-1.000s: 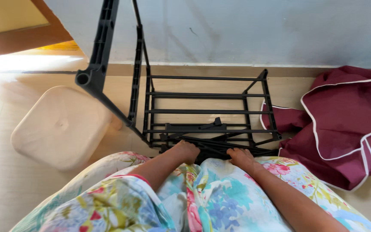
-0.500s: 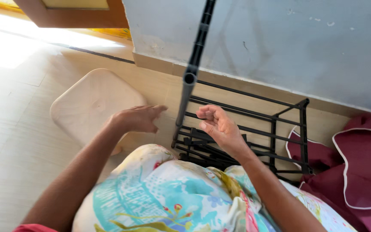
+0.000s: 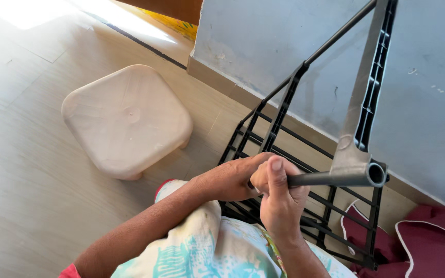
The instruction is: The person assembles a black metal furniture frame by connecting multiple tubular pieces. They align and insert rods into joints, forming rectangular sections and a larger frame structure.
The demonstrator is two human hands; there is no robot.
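We see strong daylight glare washing out the floor [image 3: 21,31] up and left of the fingers [image 3: 276,170]; around them focus is sharp, with soft shadows beneath the stool [image 3: 124,118].

Both hands are gripping the black metal rack [image 3: 305,154]: the right hand [image 3: 280,198] is wrapping its grey tube [image 3: 336,179], the left hand [image 3: 230,179] is closing just beside it. A cream plastic stool [image 3: 124,118] is sitting left of the rack.

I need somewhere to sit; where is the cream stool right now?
In the head view, the cream stool stands on the floor, left of the black rack and beyond the left hand.
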